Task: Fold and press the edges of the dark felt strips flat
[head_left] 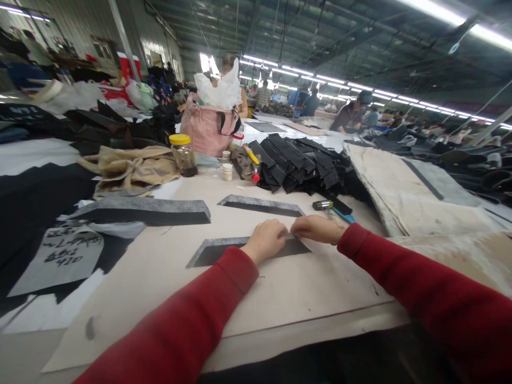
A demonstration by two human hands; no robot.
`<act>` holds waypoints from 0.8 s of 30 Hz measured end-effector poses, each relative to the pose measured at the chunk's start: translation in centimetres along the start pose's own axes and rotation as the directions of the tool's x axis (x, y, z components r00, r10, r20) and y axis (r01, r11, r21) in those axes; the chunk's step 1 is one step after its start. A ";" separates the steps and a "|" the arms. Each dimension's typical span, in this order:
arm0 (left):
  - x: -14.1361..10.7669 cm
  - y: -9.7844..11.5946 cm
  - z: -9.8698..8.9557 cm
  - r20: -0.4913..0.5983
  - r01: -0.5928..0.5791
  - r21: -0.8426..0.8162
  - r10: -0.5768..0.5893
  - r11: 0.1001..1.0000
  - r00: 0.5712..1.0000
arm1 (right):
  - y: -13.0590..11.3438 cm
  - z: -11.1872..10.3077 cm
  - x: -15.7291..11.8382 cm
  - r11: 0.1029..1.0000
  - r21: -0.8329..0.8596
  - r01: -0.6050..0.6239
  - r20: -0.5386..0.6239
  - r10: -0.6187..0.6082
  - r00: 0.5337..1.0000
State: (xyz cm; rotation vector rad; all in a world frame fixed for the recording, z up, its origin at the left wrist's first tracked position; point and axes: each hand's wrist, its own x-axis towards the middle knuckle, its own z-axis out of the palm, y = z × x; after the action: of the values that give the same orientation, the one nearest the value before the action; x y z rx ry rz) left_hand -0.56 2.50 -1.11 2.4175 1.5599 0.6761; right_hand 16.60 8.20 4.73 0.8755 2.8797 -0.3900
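A black fabric piece [224, 253] with a grey fuzzy border lies flat on the pale board [280, 298] in front of me. My left hand [267, 240] rests over its middle, fingers curled in a pinch at the upper edge. Close beside it, my right hand [318, 229] is closed too, its fingertips bent down at that same edge; the exact grip is hidden beneath the fingers. Just beyond my hands lies a second grey-edged strip [262, 205]. To the left is a longer stack of such strips [160, 212].
A heap of black fabric pieces [300, 160] sits behind, with a blue-handled tool [340, 212] before it. At the back stand a yellow-lidded jar [184, 154], a small white bottle [227, 172] and a pink bag [208, 125]. Handwritten paper [60, 258] lies left, padded cloth [404, 186] right.
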 end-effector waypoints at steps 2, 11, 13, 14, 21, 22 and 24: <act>0.0 0.0 0.0 -0.004 -0.005 -0.002 0.005 1.000 1.000 | -0.3 -0.1 0.1 0.998 -0.057 0.033 0.011 -0.033 0.999; -0.1 0.2 0.0 -0.021 -0.022 0.018 0.023 1.000 1.000 | -1.3 0.7 -0.1 0.886 -0.443 0.136 0.102 -0.101 0.990; -0.2 0.2 0.0 -0.031 -0.040 0.024 0.041 0.999 0.999 | -1.4 1.1 -0.2 0.851 -0.503 0.152 0.113 -0.110 0.988; -0.2 0.2 0.0 -0.031 -0.047 0.030 0.048 0.998 0.998 | -1.5 1.2 -0.3 0.833 -0.531 0.157 0.118 -0.111 0.987; -0.6 0.6 -0.4 -0.013 -0.072 0.115 0.073 0.991 0.997 | -3.0 2.0 -1.2 0.732 -0.657 0.181 0.126 -0.130 0.983; -0.7 0.7 -0.5 -0.012 -0.078 0.121 0.080 0.990 0.997 | -3.3 2.2 -1.3 0.723 -0.670 0.166 0.114 -0.121 0.986; -0.7 0.9 -0.5 -0.006 -0.089 0.127 0.091 0.988 0.996 | -4.0 2.7 -1.7 0.716 -0.689 0.113 0.078 -0.082 0.994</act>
State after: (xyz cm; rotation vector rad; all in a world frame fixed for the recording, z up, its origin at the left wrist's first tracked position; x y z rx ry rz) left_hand -0.35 1.48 -0.49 2.5944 1.5506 0.6265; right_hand 15.81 3.38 3.27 0.5519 2.6690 0.6422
